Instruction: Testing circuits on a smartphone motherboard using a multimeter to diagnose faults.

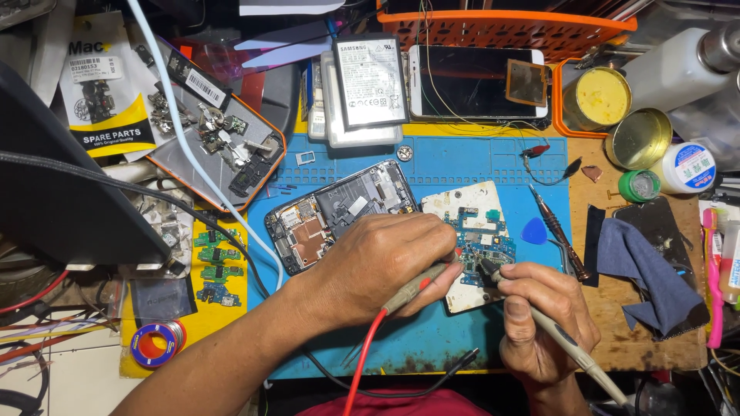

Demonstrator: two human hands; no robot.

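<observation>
A red probe (416, 286) is being gripped by the left hand (385, 266) at frame centre. A grey probe (555, 335) is being pinched by the right hand (543, 323), its tip touching the circuit board (474, 231).

One camera only, worn on the head, looking almost straight down on the blue mat (432, 339) of a crowded workbench, quite near – both hands low in the middle, orange basket (501, 31) at the top edge

Cluttered wooden workbench (617, 339) under a blue repair mat (432, 339), grey cloth (640, 266), solder spool (156, 343).
</observation>
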